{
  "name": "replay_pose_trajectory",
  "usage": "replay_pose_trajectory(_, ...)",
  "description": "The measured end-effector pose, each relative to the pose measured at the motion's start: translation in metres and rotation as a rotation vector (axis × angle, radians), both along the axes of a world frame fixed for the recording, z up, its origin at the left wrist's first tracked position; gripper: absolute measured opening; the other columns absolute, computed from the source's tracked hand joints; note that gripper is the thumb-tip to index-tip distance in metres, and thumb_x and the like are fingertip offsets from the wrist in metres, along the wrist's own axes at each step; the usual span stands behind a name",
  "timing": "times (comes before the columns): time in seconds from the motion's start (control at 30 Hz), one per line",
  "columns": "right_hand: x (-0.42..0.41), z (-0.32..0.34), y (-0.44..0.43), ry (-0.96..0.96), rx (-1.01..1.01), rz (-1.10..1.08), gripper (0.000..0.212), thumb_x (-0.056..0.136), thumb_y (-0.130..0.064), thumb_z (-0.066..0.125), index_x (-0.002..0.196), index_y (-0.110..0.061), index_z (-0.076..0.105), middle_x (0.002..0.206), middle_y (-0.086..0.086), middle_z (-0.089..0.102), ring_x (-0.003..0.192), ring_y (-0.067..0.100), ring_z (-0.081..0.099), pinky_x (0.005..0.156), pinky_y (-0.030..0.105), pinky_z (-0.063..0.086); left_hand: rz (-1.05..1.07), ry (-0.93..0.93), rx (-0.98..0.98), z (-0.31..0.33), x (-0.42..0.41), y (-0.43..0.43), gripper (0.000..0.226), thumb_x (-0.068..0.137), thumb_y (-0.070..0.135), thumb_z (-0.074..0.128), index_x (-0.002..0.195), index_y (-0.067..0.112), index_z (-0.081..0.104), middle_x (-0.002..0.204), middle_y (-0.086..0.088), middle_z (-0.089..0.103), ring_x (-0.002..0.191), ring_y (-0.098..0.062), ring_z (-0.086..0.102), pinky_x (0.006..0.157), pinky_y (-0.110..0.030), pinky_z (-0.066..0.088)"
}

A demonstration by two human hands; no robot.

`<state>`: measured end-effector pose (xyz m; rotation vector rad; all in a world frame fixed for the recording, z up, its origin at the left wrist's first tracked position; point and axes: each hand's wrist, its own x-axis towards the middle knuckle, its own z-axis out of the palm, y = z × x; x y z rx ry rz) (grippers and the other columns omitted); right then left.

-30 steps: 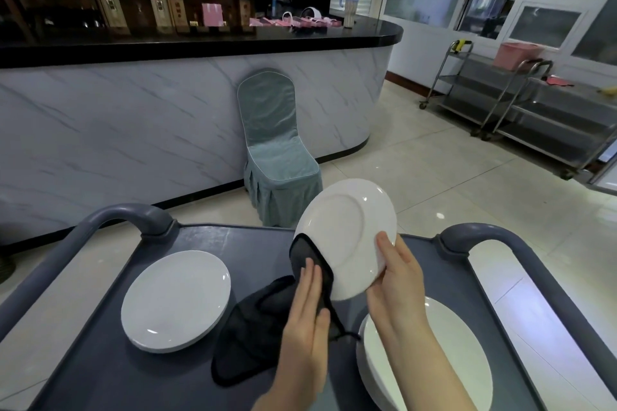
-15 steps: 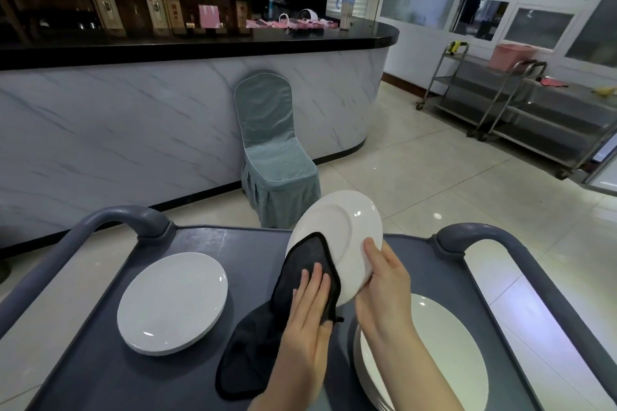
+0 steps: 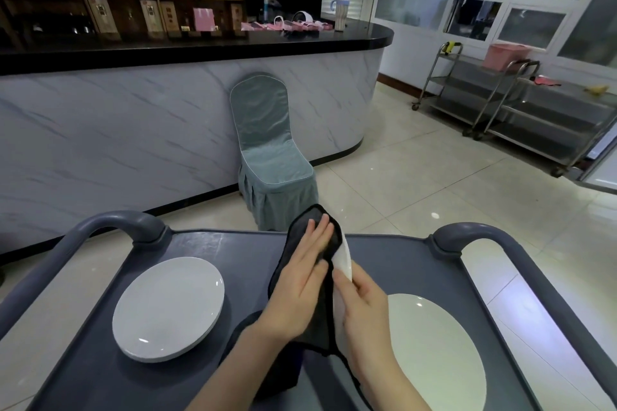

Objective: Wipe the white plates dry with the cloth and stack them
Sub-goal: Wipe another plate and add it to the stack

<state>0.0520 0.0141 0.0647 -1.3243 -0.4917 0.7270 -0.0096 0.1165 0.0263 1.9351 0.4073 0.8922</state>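
Observation:
I hold a white plate point(image 3: 344, 259) upright and nearly edge-on above the grey cart top point(image 3: 233, 247). My right hand point(image 3: 362, 307) grips its near rim. My left hand point(image 3: 302, 280) lies flat on the black cloth point(image 3: 320, 320) and presses it against the plate's left face; the cloth covers most of that face. A single white plate point(image 3: 168, 309) lies flat on the cart's left side. More white plates point(image 3: 437, 357) lie at the right, partly behind my right forearm; how many are stacked there is hidden.
The cart has raised grey handles at the far left point(image 3: 123, 223) and far right point(image 3: 480, 237). Beyond it stands a covered teal chair point(image 3: 270, 157) against a marble-fronted counter point(image 3: 133, 123). Steel trolleys point(image 3: 500, 100) stand at the right on the tiled floor.
The held plate has turned from facing me to nearly edge-on. My left hand with the cloth has slid up over the plate's face, and my right hand has shifted lower on the rim.

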Motion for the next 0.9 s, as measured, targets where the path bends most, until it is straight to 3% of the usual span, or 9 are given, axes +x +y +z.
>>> replay_pose_trajectory(0.13,0.004,-0.003,-0.008,0.0,-0.02,0.047,0.028,0.099,-0.009,0.055,0.102,-0.026,0.077,0.1,0.005,0.078,0.096,0.023,0.073,0.082,0.034,0.058,0.044,0.043,-0.084,-0.002,-0.002,0.023,0.053,0.102,0.018,0.035,0.15,0.04,0.032,0.157,0.025,0.026,0.148,0.001,0.016,0.121,-0.024,0.012)
replay_pose_trajectory(0.27,0.016,0.003,-0.011,0.111,0.083,0.012,0.023,0.096,-0.01,0.058,0.106,-0.015,0.077,0.109,0.009,0.076,0.101,0.023,0.071,0.088,0.037,0.054,0.15,0.073,-0.254,-0.022,-0.012,0.024,0.056,0.101,0.014,0.036,0.149,0.042,0.028,0.154,0.032,0.026,0.144,0.007,0.021,0.124,-0.037,0.016)
replay_pose_trajectory(0.43,0.03,0.007,-0.006,0.21,0.105,-0.043,0.018,0.095,-0.007,0.058,0.097,-0.005,0.075,0.103,0.015,0.075,0.093,0.025,0.068,0.083,0.037,0.052,0.165,0.056,-0.138,-0.039,-0.015,-0.013,0.056,0.098,0.017,0.036,0.15,0.034,0.027,0.158,0.028,0.018,0.149,-0.002,0.01,0.124,-0.036,0.008)
replay_pose_trajectory(0.63,0.028,0.003,-0.002,0.271,0.115,-0.005,0.022,0.096,-0.007,0.055,0.103,-0.003,0.075,0.105,0.018,0.075,0.094,0.024,0.073,0.077,0.031,0.057,0.062,0.059,-0.011,-0.02,-0.005,-0.028,0.054,0.1,0.023,0.032,0.151,0.037,0.023,0.161,0.022,0.016,0.15,-0.003,0.011,0.121,-0.023,0.004)
replay_pose_trajectory(0.8,0.029,0.009,0.001,0.196,0.12,0.025,0.019,0.094,-0.011,0.059,0.093,-0.008,0.078,0.101,0.015,0.076,0.089,0.02,0.071,0.07,0.024,0.057,0.242,0.153,-0.143,-0.024,-0.013,0.0,0.051,0.104,0.016,0.032,0.15,0.03,0.016,0.158,0.022,0.009,0.15,-0.001,0.001,0.124,-0.04,0.006)
replay_pose_trajectory(0.9,0.033,0.013,0.006,0.203,0.123,-0.003,0.02,0.095,-0.012,0.059,0.089,-0.011,0.078,0.099,0.013,0.076,0.087,0.019,0.071,0.068,0.025,0.057,0.209,0.124,-0.13,-0.031,-0.019,-0.013,0.054,0.1,0.019,0.033,0.151,0.03,0.021,0.16,0.023,0.012,0.15,0.0,0.002,0.125,-0.041,0.004)
